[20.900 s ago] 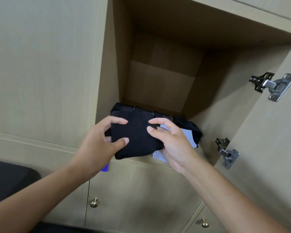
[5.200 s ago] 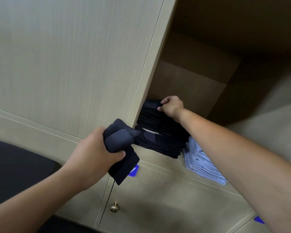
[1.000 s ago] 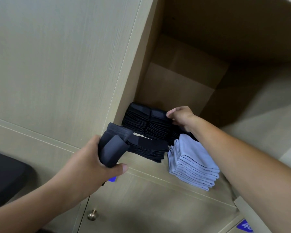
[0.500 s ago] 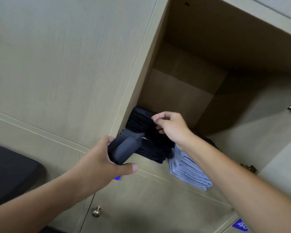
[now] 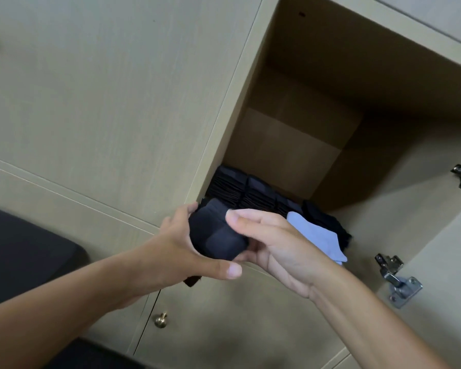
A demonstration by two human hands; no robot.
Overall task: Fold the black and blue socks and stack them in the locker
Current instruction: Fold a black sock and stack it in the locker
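Here, the left hand (image 5: 189, 249) wraps fingers and thumb around a folded black sock (image 5: 217, 235) at the front lip of the open locker (image 5: 290, 145). The right hand (image 5: 274, 246) meets the sock from the other side, fingers stretched over its top, though whether the thumb clamps beneath is probably hidden. Behind them sit rows of stacked black socks (image 5: 250, 193), with folded blue socks (image 5: 317, 235) just beside, to the right. Farther right, a metal hinge (image 5: 397, 280) shows on the open door.

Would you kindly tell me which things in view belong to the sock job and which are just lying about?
Job:
folded black sock, held by left hand and right hand
black sock stacks
blue socks
locker

Lying about:
brass knob
door hinges
dark cushion
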